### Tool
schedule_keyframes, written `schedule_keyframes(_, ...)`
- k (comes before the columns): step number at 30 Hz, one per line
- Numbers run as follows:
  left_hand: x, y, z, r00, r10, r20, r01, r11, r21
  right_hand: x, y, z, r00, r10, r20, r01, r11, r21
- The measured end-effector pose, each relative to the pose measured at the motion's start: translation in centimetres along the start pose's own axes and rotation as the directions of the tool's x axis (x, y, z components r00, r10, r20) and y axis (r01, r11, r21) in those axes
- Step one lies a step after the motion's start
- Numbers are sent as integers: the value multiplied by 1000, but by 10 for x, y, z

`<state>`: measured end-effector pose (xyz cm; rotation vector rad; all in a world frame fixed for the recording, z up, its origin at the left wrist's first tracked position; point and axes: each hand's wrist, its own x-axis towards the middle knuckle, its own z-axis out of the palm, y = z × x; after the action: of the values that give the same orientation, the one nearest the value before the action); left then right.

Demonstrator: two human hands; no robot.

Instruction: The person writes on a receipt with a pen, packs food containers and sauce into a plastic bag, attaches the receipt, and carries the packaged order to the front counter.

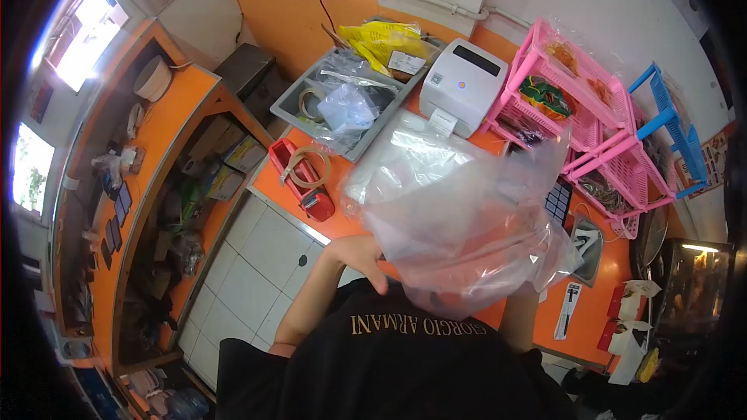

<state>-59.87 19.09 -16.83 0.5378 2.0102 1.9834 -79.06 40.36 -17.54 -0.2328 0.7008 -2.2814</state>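
Note:
A large clear plastic bag point(459, 233), loose and crumpled, spreads in front of my chest above the orange table. My left hand point(356, 252) is at its left edge, with the thumb stretched out and apart; the fingertips pass behind the plastic. On the right, my right forearm point(520, 315) runs up under the bag, and the folds hide that hand's fingers. Beyond the bag lies a stack of clear plastic bags point(424, 148). A red tape dispenser point(299, 183) with a roll of tape point(310, 167) leaning on it stands left of the bag.
A white label printer point(464, 82) stands at the back beside a grey tray point(373, 128) of packaging. Pink baskets point(580, 85) and a blue rack point(673, 128) occupy the right. A packaged pen-like item point(568, 311) lies near the front edge. Orange shelving point(183, 85) stands left.

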Motion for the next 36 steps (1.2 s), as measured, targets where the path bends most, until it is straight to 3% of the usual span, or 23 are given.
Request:
schedule_keyframes(1, 8, 16, 6, 957, 217, -191, -263, 929, -260, 2, 1, -10, 999, -8, -34, 8, 1000, -2)
schedule_keyframes(3, 17, 15, 7, 836, 356, -418, -528, 728, -436, 1, 4, -25, 996, -24, -83, 23, 1000, -10)
schedule_keyframes(4, 19, -7, 3, 867, 200, -456, -415, 795, -441, 2, 4, -31, 994, -38, -103, 36, 999, -16)
schedule_keyframes(6, 16, -59, -7, 871, 42, -489, -294, 843, -451, 1, -1, -43, 988, -70, -136, 67, 997, -27)
schedule_keyframes(7, 13, -90, -13, 885, -64, -461, -237, 791, -564, 1, -5, -50, 984, -91, -155, 87, 996, -32)
schedule_keyframes(9, 12, -84, -13, 895, -167, -413, -174, 722, -669, 0, -12, -62, 972, -134, -191, 125, 990, -59)
schedule_keyframes(11, 16, -25, 3, 853, -286, -436, -59, 778, -626, -1, -17, -75, 961, -167, -220, 153, 985, -83)
schedule_keyframes(12, 15, -27, 3, 855, -287, -431, -57, 775, -629, -3, -19, -83, 953, -184, -243, 165, 982, -95)
schedule_keyframes(14, 12, -31, 3, 927, -201, -317, 113, 955, -275, -6, -24, -94, 919, -249, -306, 215, 966, -142)
schedule_keyframes(15, 11, -36, 2, 928, -202, -312, 115, 954, -275, -8, -26, -99, 895, -291, -339, 240, 953, -184)
schedule_keyframes(16, 12, -41, 0, 883, -281, -375, 101, 896, -433, -11, -30, -98, 823, -413, -391, 101, 783, -614)
schedule_keyframes(17, 12, -45, -1, 830, -367, -420, 69, 815, -576, -13, -31, -97, 788, -482, -383, 7, 630, -777)
schedule_keyframes(18, 12, -46, -2, 832, -367, -416, 72, 815, -574, -16, -32, -93, 749, -548, -373, -113, 449, -886)
schedule_keyframes(20, 13, -46, -2, 701, -353, -619, 61, 896, -440, -20, -20, -61, 857, -491, -157, -86, 166, -982)
schedule_keyframes(22, 18, -43, 2, 675, -334, -658, 81, 920, -384, -23, 2, -31, 935, -353, 38, -8, -127, -992)
schedule_keyframes(24, 23, -37, 6, 646, -310, -697, 104, 941, -322, -25, 32, -11, 999, -19, -33, -26, 261, -965)
schedule_keyframes(26, 28, -33, 8, 638, -355, -684, 328, 928, -176, -28, 60, 10, 979, 203, -25, -113, 436, -893)
schedule_keyframes(29, 36, -33, 19, 606, -243, -758, 361, 933, -11, -31, 90, 31, 984, 179, 17, -52, 376, -925)
schedule_keyframes(31, 37, -18, 24, 596, -215, -774, 386, 921, 41, -30, 95, 39, 983, 161, 85, 62, 142, -988)
schedule_keyframes(32, 36, -11, 26, 586, -190, -787, 413, 906, 89, -29, 96, 43, 983, 160, 88, 65, 142, -988)
schedule_keyframes(34, 34, -27, 25, 604, -92, -792, 359, 918, 167, -25, 95, 50, 979, 198, 45, -34, 378, -925)
schedule_keyframes(35, 34, -34, 25, 617, 6, -787, 302, 922, 244, -22, 97, 46, 979, 198, 46, -33, 378, -925)
schedule_keyframes(36, 33, -39, 26, 617, 7, -787, 300, 923, 243, -18, 100, 37, 972, 229, 58, -58, 469, -881)
